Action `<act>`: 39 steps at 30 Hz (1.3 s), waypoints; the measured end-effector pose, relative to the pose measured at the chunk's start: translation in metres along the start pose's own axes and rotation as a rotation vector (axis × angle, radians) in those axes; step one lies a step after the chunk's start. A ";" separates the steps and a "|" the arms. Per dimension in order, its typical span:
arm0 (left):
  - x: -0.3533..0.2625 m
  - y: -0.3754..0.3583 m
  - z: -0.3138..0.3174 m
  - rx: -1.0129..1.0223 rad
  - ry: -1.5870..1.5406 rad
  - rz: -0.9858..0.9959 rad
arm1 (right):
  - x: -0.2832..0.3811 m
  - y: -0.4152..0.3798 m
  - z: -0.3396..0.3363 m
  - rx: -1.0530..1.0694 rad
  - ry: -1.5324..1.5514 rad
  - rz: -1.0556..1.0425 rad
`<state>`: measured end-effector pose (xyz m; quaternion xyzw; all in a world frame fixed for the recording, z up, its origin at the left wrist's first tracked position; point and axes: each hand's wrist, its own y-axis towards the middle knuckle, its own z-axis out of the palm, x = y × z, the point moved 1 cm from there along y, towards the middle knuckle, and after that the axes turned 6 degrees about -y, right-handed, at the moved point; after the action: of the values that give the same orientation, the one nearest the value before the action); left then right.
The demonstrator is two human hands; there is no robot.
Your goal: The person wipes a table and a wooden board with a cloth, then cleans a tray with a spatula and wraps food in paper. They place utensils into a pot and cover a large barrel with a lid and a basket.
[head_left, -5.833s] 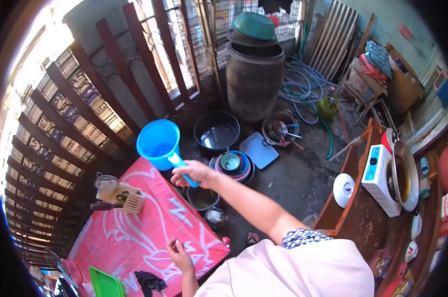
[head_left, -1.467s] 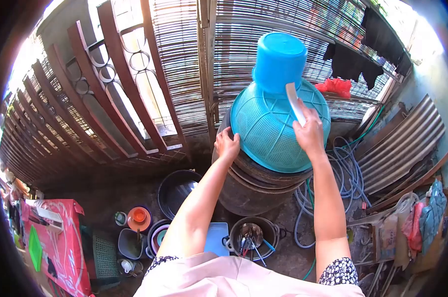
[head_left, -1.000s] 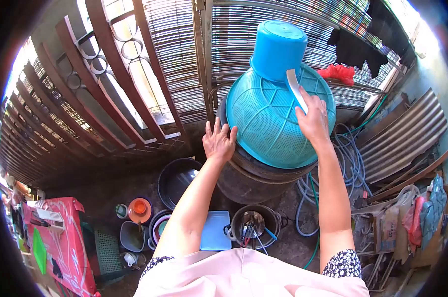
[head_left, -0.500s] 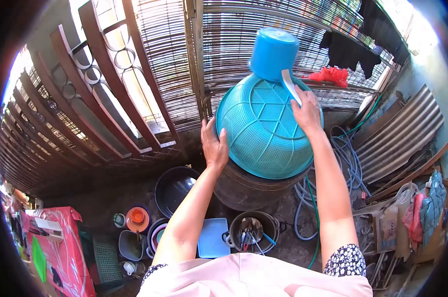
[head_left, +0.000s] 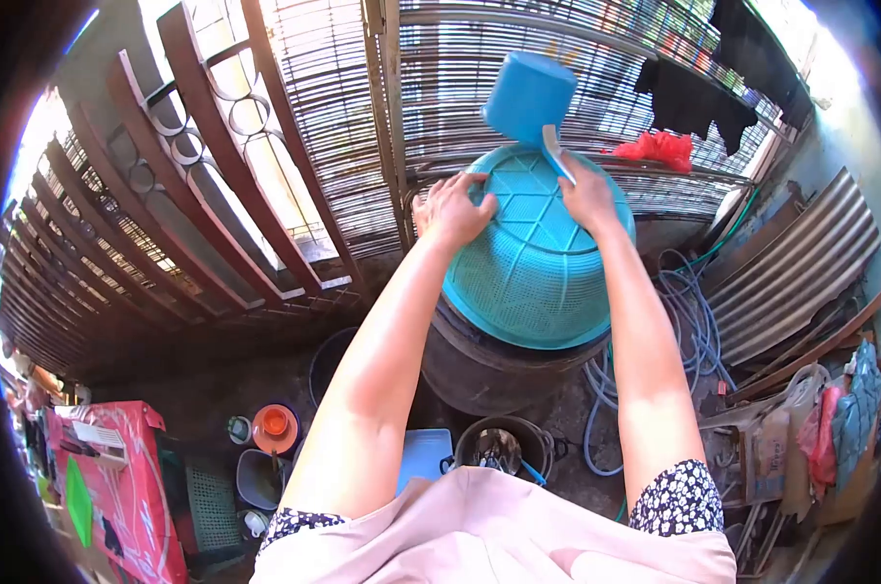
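Observation:
A turquoise plastic colander (head_left: pixel 533 282) lies upside down over the mouth of a dark round drum (head_left: pixel 489 384). My left hand (head_left: pixel 452 209) rests against the colander's upper left side, its fingers and thumb apart. The long handle of a blue water dipper (head_left: pixel 530 97) is in the closed fingers of my right hand (head_left: pixel 591 200). The dipper's cup is tilted above the colander's far edge, its base facing upward. Its inside is hidden from me.
Near my feet are a dark pot (head_left: pixel 504 438) with utensils, a blue lid-like panel (head_left: pixel 423 456) and a grey tub (head_left: pixel 257 479). Coiled hose (head_left: pixel 689 321) and corrugated sheets (head_left: pixel 801 268) lie right. A slatted fence (head_left: pixel 314 117) stands behind; a red-covered table (head_left: pixel 134 487) is left.
My left hand has shifted up and right from the colander's left rim onto its upper side. The dipper has tilted and moved slightly left, still in my right hand.

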<state>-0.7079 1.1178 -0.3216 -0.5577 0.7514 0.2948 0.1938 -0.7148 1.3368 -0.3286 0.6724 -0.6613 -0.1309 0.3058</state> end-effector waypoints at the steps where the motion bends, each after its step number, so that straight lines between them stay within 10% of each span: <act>1: -0.002 -0.003 -0.006 0.029 0.078 -0.019 | 0.009 -0.006 -0.015 0.056 0.119 0.005; 11: 0.091 -0.152 -0.020 -0.368 -0.389 0.174 | 0.055 -0.084 -0.068 -0.075 -0.232 -0.033; 23: 0.277 -0.670 -0.139 -0.237 -0.196 -0.943 | 0.067 -0.067 -0.069 0.062 -0.715 0.136; 26: 0.287 -0.747 -0.158 -0.291 0.051 -0.798 | 0.115 -0.082 -0.050 -0.400 -0.115 -0.247; 27: 0.276 -0.755 -0.176 -0.302 -0.004 -0.920 | 0.169 -0.102 -0.060 0.002 -0.020 0.146; 30: 0.265 -0.757 -0.203 -0.422 -0.135 -1.084 | 0.285 -0.215 -0.012 0.073 0.690 0.148; 31: 0.265 -0.759 -0.213 -0.473 -0.195 -1.088 | 0.332 -0.264 -0.014 0.421 0.587 0.188; 33: 0.270 -0.771 -0.225 -0.642 -0.272 -1.014 | 0.406 -0.371 0.014 0.451 0.358 -0.395; 39: 0.293 -0.852 -0.297 -0.827 -0.018 -0.951 | 0.626 -0.565 -0.023 1.243 0.386 -0.679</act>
<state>0.0252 0.5361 -0.4740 -0.8571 0.2434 0.4472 0.0784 -0.1878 0.7003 -0.4980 0.9007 -0.3029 0.3016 -0.0783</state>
